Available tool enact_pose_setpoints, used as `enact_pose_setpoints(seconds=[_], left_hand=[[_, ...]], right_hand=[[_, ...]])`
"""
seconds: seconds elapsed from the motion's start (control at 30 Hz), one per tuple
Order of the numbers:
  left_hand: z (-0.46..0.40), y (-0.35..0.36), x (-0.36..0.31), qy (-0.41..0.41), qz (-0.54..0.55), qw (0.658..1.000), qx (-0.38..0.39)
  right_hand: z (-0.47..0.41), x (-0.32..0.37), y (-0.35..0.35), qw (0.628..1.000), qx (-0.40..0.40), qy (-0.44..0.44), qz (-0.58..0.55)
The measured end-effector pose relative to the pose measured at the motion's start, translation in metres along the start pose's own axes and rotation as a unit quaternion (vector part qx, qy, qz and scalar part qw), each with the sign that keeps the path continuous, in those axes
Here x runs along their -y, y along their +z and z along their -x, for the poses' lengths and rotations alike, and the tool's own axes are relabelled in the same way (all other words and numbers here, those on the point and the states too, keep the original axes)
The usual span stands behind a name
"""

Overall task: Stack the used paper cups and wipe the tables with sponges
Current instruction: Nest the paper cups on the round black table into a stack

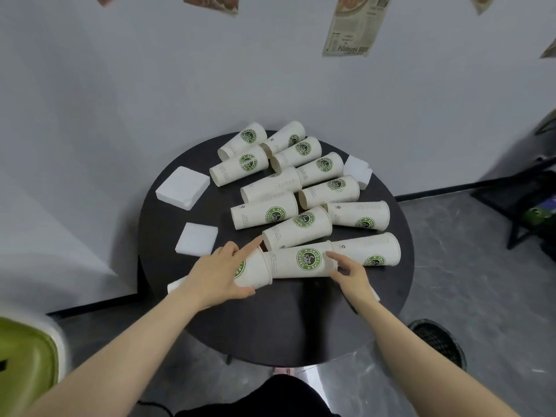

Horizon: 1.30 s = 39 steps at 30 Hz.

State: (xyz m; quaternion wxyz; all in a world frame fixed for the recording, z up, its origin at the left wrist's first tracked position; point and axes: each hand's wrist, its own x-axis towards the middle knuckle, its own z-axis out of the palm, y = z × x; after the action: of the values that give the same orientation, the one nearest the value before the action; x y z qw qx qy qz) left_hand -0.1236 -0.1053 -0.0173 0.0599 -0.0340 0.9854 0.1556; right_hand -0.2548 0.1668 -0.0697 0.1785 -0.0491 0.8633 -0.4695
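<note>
At the far left a green seat [27, 359] is seen beside the round black table [301, 320]. On the table's left part two white sponges lie flat and apart — a larger one [182, 187] farther back and a smaller one [197, 239] nearer, just beside the left hand [221, 273]. A further white piece [177, 285] is partly hidden under that wrist.

The left hand is wrapped around the nearest cup [254, 270], thumb below and index finger stretched along its upper side. This cup lies on its side, and the base of a second cup [301, 261] is nested into its open mouth. The right hand [350, 273] rests on the second cup's far end with fingers loosely spread, touching rather than gripping. A third cup [368, 251] lies in line behind it; whether it is nested cannot be told.

Behind these, the remaining paper cups [288, 182] are scattered on their sides, touching one another — all white with green round logos. No contents can be made out in any of them. At the right edge another white sponge [358, 170] is tucked behind the cups.
</note>
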Motion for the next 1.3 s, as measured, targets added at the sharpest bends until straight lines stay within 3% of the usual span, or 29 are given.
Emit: enact_pose_setpoints(seconds=[0.3, 0.7, 1.07, 1.3], left_hand=[[-0.004, -0.014, 0.016, -0.043, 0.022, 0.998, 0.031], [0.002, -0.022, 0.03, -0.025, 0.032, 0.999, -0.031], [-0.016, -0.024, -0.002, 0.049, 0.115, 0.991, -0.057], [-0.04, -0.012, -0.036, 0.058, 0.102, 0.992, -0.05]], right_hand=[[-0.009, 0.033, 0.01, 0.994, 0.034, -0.034, -0.097], [-0.005, 0.115, 0.001, 0.963, -0.019, -0.14, -0.231], [0.012, 0.114, 0.014, 0.949, 0.105, -0.142, -0.26], [0.01, 0.096, 0.006, 0.934, 0.188, -0.098, -0.287]])
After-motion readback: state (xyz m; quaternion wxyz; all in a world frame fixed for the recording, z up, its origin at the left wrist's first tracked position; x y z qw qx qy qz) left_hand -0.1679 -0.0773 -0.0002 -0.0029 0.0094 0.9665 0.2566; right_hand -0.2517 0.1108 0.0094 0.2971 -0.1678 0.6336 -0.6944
